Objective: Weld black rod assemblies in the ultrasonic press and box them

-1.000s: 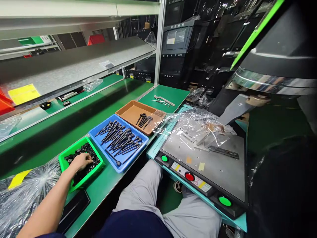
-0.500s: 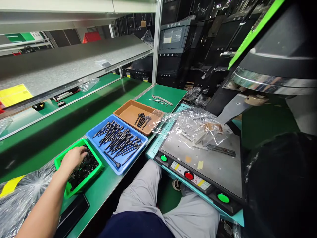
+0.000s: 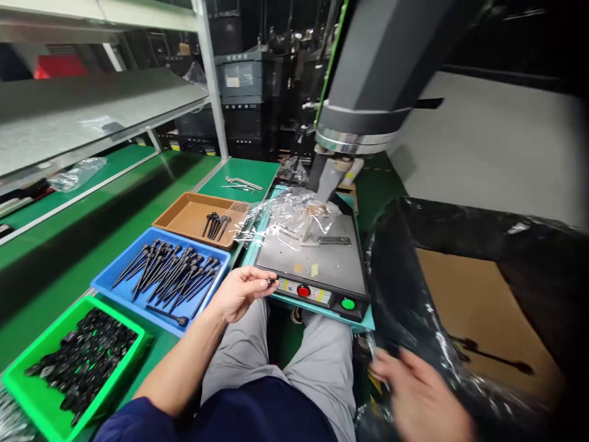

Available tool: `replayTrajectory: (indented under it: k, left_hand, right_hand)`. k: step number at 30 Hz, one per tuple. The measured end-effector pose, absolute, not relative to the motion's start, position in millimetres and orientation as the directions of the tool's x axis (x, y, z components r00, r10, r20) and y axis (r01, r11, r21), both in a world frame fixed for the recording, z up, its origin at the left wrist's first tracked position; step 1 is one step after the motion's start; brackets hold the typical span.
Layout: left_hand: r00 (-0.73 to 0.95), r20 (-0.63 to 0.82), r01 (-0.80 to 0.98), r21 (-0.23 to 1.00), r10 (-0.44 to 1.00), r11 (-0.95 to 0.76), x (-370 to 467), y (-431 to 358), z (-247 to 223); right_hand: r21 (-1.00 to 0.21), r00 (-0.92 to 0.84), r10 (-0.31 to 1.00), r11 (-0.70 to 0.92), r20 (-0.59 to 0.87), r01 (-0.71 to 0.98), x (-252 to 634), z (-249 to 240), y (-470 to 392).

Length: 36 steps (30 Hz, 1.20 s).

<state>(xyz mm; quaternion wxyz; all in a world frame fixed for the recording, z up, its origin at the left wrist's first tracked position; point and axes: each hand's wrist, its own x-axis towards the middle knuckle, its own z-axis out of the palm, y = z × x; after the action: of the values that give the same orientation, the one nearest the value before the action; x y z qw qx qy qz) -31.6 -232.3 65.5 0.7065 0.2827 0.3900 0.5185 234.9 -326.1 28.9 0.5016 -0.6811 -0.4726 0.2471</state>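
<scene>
My left hand (image 3: 242,291) pinches a small black part (image 3: 271,281) between thumb and fingertips, just in front of the machine's control panel. My right hand (image 3: 421,393) is smeared by motion at the lower right, beside a box lined with a black plastic bag (image 3: 400,294). Whether it holds anything I cannot make out. Inside that box, long black rod-like parts (image 3: 499,358) lie on brown cardboard (image 3: 464,294). To the left, a green bin (image 3: 27,374) carries many small black pieces (image 3: 87,353). Next to it stands a blue tray (image 3: 103,279) of black rods with thick heads (image 3: 170,270).
A brown tray (image 3: 172,212) with several dark screw-like parts (image 3: 216,226) sits behind the blue one. The machine plate (image 3: 294,258) bears clear plastic film (image 3: 294,209) under a large press head (image 3: 356,135). Red (image 3: 303,291) and green (image 3: 348,304) buttons line its front. A wrench (image 3: 243,183) lies farther back.
My left hand has left the green bin and moved right, now with a small black part in its fingers. My right hand has come into view. The camera has turned right.
</scene>
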Motion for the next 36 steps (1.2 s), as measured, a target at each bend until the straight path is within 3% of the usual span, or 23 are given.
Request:
replayTrajectory:
  k: [3,4,7,13,20,32,36]
  left_hand:
    - [0.236,-0.228,-0.577,0.749,0.945,0.325,-2,-231,58]
    - [0.230,-0.209,-0.585,0.751,0.951,0.306,4,-232,56]
    - [0.185,-0.150,-0.546,0.806,0.971,0.228,12,-234,50]
    - [0.127,-0.068,-0.393,0.913,0.990,0.114,10,-235,43]
    - [0.164,-0.050,-0.390,0.914,0.985,0.111,14,-232,40]
    - [0.266,-0.077,-0.344,0.923,0.961,0.169,8,-221,39]
    - [0.289,-0.081,-0.347,0.920,0.954,0.183,6,-220,40]
  right_hand:
    - [-0.953,0.266,0.960,0.006,0.091,0.304,198,19,-303]
    - [-0.983,0.135,0.990,0.025,0.050,0.183,187,17,-294]
    - [-0.999,-0.010,0.999,0.032,0.032,-0.008,164,14,-277]
    - [-1.000,0.003,1.000,0.030,0.030,-0.003,160,10,-270]
    - [-0.990,0.028,0.993,0.115,0.118,0.086,163,9,-268]
    - [-0.925,-0.203,0.966,-0.218,-0.159,-0.312,166,16,-263]
    - [-0.924,-0.197,0.964,-0.232,-0.178,-0.303,164,16,-265]
